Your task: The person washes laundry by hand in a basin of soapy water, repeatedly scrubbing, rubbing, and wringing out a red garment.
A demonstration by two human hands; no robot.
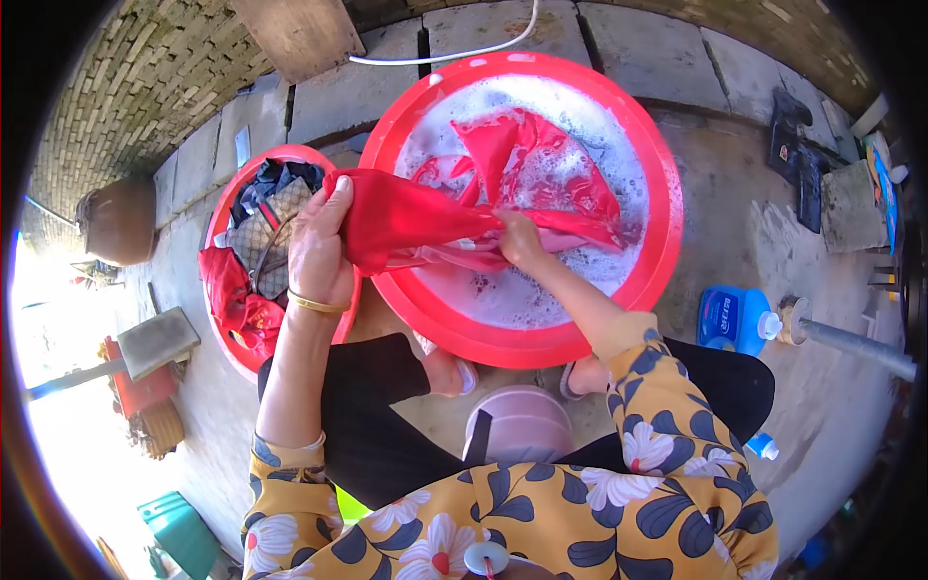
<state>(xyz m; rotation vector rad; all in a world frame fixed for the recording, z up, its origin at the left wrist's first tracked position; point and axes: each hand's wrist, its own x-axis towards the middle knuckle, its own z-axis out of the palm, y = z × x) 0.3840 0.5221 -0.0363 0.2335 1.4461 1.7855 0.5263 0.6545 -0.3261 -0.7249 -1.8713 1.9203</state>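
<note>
A wet red garment (411,217) is stretched between my two hands, above the left side of a large red basin (660,208). My left hand (322,242), with a gold bangle at the wrist, grips its left end over the gap toward the smaller tub. Closed around its right part is my right hand (520,239), over the basin. More red cloth (546,155) lies in the foamy water (522,300) beneath, and whether it belongs to the same garment I cannot tell.
Left stands a smaller red tub (235,350) with dark, patterned and red clothes (271,227). A blue detergent bottle (732,321) lies at right, near a metal pole (860,350). A white hose (454,56) runs behind the basin. A pinkish bucket-like object (522,422) sits between my legs.
</note>
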